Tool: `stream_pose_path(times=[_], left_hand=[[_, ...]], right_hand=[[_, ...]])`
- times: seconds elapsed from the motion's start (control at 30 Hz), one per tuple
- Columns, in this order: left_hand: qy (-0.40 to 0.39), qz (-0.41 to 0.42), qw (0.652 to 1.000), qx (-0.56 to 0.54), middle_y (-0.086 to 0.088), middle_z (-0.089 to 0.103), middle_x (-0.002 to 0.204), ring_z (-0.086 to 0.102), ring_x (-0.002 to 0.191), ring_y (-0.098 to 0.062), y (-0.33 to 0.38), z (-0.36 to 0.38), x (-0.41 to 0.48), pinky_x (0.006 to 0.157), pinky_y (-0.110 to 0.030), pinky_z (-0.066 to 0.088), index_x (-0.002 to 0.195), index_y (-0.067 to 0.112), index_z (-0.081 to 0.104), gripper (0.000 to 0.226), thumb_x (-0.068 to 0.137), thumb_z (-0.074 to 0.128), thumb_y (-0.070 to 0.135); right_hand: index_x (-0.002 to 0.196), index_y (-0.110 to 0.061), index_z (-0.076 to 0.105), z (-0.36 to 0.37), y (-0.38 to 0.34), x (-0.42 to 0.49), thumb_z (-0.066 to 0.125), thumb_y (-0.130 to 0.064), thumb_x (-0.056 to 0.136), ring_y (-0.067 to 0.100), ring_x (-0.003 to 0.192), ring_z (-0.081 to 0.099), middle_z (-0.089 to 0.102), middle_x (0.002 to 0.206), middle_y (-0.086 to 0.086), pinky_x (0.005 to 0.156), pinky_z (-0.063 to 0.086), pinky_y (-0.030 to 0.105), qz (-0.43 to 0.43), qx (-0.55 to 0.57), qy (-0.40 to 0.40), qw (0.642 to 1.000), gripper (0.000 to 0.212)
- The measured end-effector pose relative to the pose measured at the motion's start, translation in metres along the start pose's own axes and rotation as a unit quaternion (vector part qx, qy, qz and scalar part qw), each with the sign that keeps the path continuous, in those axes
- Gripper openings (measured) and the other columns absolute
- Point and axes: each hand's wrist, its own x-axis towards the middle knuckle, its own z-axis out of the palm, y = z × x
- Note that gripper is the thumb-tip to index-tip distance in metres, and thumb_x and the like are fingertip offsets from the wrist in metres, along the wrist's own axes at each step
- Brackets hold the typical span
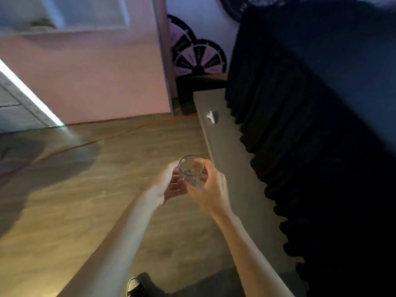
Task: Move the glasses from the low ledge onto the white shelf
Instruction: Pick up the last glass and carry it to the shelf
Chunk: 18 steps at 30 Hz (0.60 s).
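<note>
A clear drinking glass [190, 170] is held in the air between both hands, just left of the low grey ledge [227, 159]. My left hand [169, 185] cups it from the left and below. From the right, my right hand [209, 187] wraps its side, the thumb over the rim. The white shelf [70, 20] shows blurred at the top left. Motion blur hides whether a second glass sits inside the first one.
A dark pleated curtain [317, 125] hangs along the ledge's right side. A small white and dark object [212, 117] lies on the ledge's far end. Wooden floor [107, 189] spreads below, with an orange cable [102, 139] and my shoe [137, 285]. Round wheel-like discs [199, 58] lean at the back.
</note>
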Motion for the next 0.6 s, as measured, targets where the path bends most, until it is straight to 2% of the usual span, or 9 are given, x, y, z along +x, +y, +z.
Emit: stream_pose_path(times=[0.1,0.2,0.27,0.4,0.5,0.6], left_hand=[[0.035,0.029,0.998,-0.038,-0.010,0.069,0.081,0.064,0.070,-0.022,0.032,-0.072,-0.023,0.061,-0.033,0.059,0.093,0.007,0.071,0.044,0.094,0.058,0.049],[0.059,0.056,0.994,-0.068,-0.008,0.069,0.071,0.065,0.065,-0.022,0.060,-0.141,-0.043,0.056,-0.032,0.059,0.100,0.002,0.071,0.053,0.092,0.059,0.053],[0.073,0.079,0.990,-0.089,-0.007,0.068,0.066,0.063,0.062,-0.022,0.079,-0.186,-0.054,0.058,-0.033,0.060,0.106,0.002,0.069,0.055,0.092,0.059,0.055],[0.092,0.121,0.982,-0.114,-0.006,0.073,0.067,0.063,0.055,-0.020,0.122,-0.266,-0.069,0.060,-0.033,0.060,0.095,0.013,0.069,0.042,0.092,0.058,0.053],[0.099,0.138,0.977,-0.127,-0.005,0.074,0.066,0.068,0.054,-0.019,0.151,-0.319,-0.069,0.066,-0.037,0.063,0.095,0.014,0.073,0.042,0.090,0.061,0.053],[0.106,0.143,0.974,-0.138,-0.007,0.075,0.068,0.071,0.059,-0.022,0.174,-0.364,-0.057,0.070,-0.040,0.063,0.100,0.008,0.072,0.049,0.089,0.061,0.054]], right_hand=[[0.129,-0.029,0.062,0.047,-0.062,0.023,0.084,-0.051,0.077,-0.002,0.100,0.068,0.072,0.114,-0.017,0.087,0.057,0.019,-0.039,-0.003,-0.042,0.998,0.061],[0.126,-0.031,0.063,0.098,-0.123,0.042,0.083,-0.053,0.075,-0.006,0.093,0.066,0.070,0.108,-0.020,0.081,0.052,0.012,-0.065,-0.002,-0.080,0.995,0.059],[0.125,-0.029,0.064,0.132,-0.161,0.054,0.080,-0.058,0.074,-0.002,0.093,0.067,0.071,0.106,-0.018,0.082,0.057,0.019,-0.077,0.001,-0.098,0.992,0.060],[0.125,-0.032,0.064,0.196,-0.228,0.081,0.077,-0.061,0.071,0.006,0.099,0.070,0.074,0.106,-0.015,0.087,0.061,0.038,-0.103,0.019,-0.099,0.990,0.063],[0.124,-0.033,0.062,0.237,-0.268,0.103,0.074,-0.058,0.067,0.000,0.103,0.069,0.073,0.108,-0.020,0.092,0.060,0.036,-0.117,0.045,-0.105,0.986,0.064],[0.112,-0.038,0.061,0.272,-0.296,0.131,0.071,-0.056,0.065,-0.005,0.098,0.069,0.072,0.102,-0.023,0.089,0.060,0.035,-0.125,0.052,-0.124,0.983,0.052]])
